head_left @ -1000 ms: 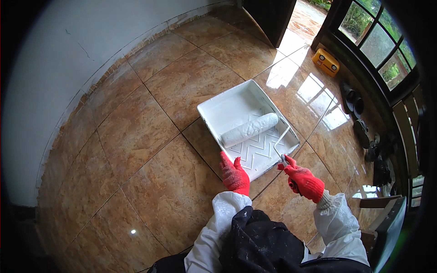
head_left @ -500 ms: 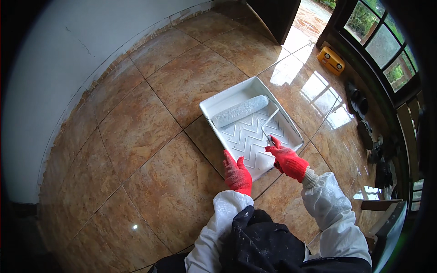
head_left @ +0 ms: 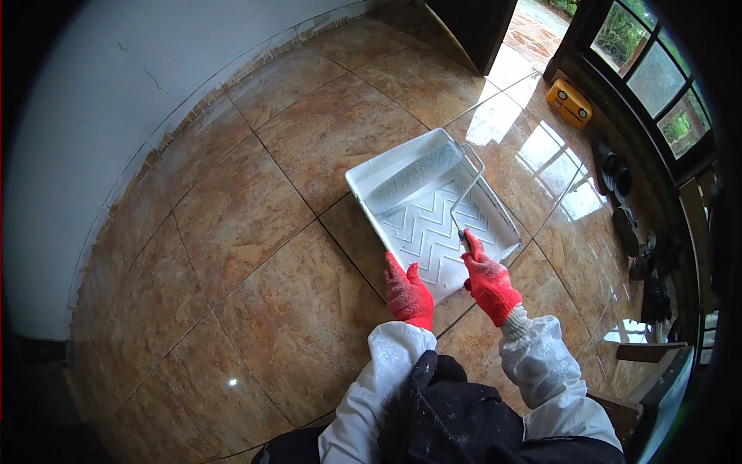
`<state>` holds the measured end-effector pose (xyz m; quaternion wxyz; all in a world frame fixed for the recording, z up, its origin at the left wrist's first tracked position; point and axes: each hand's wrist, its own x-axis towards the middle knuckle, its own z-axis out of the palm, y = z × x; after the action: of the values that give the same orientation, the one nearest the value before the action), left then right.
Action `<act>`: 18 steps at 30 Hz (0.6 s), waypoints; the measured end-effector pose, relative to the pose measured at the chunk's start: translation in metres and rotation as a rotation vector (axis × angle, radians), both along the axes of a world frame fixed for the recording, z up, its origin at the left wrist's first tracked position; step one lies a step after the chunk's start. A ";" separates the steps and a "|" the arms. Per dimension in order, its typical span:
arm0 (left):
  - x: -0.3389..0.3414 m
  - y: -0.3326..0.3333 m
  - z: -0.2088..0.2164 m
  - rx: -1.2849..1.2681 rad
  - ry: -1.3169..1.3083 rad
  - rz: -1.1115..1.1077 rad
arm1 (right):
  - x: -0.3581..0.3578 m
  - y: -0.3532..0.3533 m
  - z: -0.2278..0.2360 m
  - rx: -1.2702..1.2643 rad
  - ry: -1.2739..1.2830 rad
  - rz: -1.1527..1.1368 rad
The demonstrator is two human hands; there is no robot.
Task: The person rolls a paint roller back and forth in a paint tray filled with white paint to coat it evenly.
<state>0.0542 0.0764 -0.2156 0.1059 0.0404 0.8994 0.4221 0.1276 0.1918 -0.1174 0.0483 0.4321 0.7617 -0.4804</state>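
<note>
A white paint tray (head_left: 433, 267) with raised zigzag ridges lies on the tiled floor in front of me. My left hand (head_left: 408, 294), in a red glove, grips the tray's near left edge, the thumb inside the rim and the fingers along its outer side. In a matching red glove, my right hand (head_left: 491, 282) is closed round the handle of a paint roller (head_left: 415, 178). The roller's wire frame (head_left: 471, 189) bends up from my fist to the right end of the sleeve. Its pale, wet-looking sleeve spans the deep far end of the tray.
A white wall (head_left: 93, 155) curves along the left. Several dark shoes (head_left: 614, 174) line the right side, beyond a yellow case (head_left: 570, 104). A dark door (head_left: 483, 39) stands open at the back, beside a paned window (head_left: 655, 73).
The roller has shifted slightly up and right in the tray, its frame tilting further over the right rim. My right hand has turned more upright; my left stays at the edge.
</note>
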 end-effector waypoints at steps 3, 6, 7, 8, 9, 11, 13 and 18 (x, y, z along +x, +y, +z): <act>0.000 0.002 0.001 0.005 0.003 -0.027 | 0.008 0.009 0.003 -0.008 0.047 -0.038; 0.000 0.001 0.001 0.018 -0.004 -0.020 | 0.013 0.018 0.002 0.036 0.095 -0.081; 0.000 0.002 0.000 0.007 0.001 -0.016 | 0.014 0.021 0.002 0.053 0.111 -0.097; 0.001 0.002 -0.001 -0.004 0.006 -0.013 | 0.014 0.025 0.005 0.038 0.088 -0.138; 0.001 0.002 -0.002 -0.016 0.011 -0.009 | 0.016 0.030 0.005 0.044 0.099 -0.169; 0.001 0.001 -0.002 -0.010 0.014 -0.006 | 0.019 0.039 0.003 0.051 0.119 -0.230; 0.000 0.001 0.000 -0.004 -0.010 -0.007 | 0.021 0.046 0.005 0.079 0.120 -0.266; 0.000 0.003 0.007 -0.013 -0.094 -0.010 | 0.022 0.066 0.011 0.150 0.098 -0.290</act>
<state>0.0543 0.0789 -0.2082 0.1503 0.0245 0.8959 0.4173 0.1493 0.2577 -0.1063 -0.0910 0.5158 0.7267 -0.4445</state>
